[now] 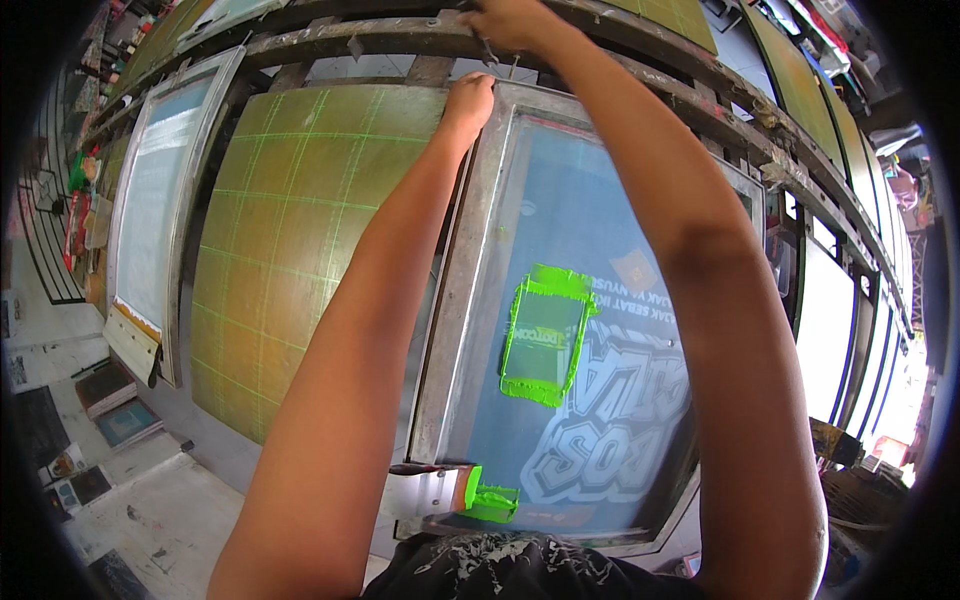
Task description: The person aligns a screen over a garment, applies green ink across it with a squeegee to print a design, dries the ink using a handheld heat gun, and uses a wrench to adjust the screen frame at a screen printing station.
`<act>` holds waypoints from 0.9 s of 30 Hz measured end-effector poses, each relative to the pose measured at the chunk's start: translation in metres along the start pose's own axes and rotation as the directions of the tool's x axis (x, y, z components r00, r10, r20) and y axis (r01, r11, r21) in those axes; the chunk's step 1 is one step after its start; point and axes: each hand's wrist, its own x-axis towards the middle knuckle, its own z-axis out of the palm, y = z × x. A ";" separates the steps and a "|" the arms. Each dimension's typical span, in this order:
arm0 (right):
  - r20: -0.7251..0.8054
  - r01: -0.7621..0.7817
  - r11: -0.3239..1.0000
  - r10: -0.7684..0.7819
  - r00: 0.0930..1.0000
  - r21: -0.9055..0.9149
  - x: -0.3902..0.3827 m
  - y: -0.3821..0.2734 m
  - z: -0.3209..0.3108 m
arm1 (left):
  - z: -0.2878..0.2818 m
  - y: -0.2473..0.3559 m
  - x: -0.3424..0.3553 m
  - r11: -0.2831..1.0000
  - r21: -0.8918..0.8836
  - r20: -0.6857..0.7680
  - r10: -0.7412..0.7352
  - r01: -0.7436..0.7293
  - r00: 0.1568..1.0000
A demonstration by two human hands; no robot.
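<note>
Place: screen-printing workshop, production floor.
Main evidence: a metal-framed printing screen [560, 300] with blue mesh and a mirrored stencil design is seen on a long print table.
Ink: bright green ink [545, 345] is spread in a rectangular patch on the mesh; more is smeared on a squeegee [470, 492] laid at the near frame edge.
Table: green gridded pallet boards [300, 240] are lined up along a rail of worn metal bars [400, 40].
Other screens: a spare framed screen [160, 200] is leaned at left; white-panelled ones [825, 330] are ranged at right.
Floor: stained concrete [150, 510], littered with small boards, is visible.
</note>
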 end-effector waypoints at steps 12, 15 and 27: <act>0.216 -0.482 0.361 0.576 0.788 0.798 -0.109 0.015 -0.026 | -0.001 0.006 0.000 0.994 0.103 0.033 0.033 -0.036 0.999; 0.248 -0.428 0.178 0.598 0.762 0.886 -0.117 0.019 -0.021 | -0.002 0.009 -0.002 0.986 0.150 0.023 0.068 -0.071 0.997; 0.448 -0.505 -0.065 0.569 0.690 0.861 -0.130 0.030 -0.032 | -0.001 0.011 -0.003 0.976 0.177 0.012 0.124 -0.124 0.992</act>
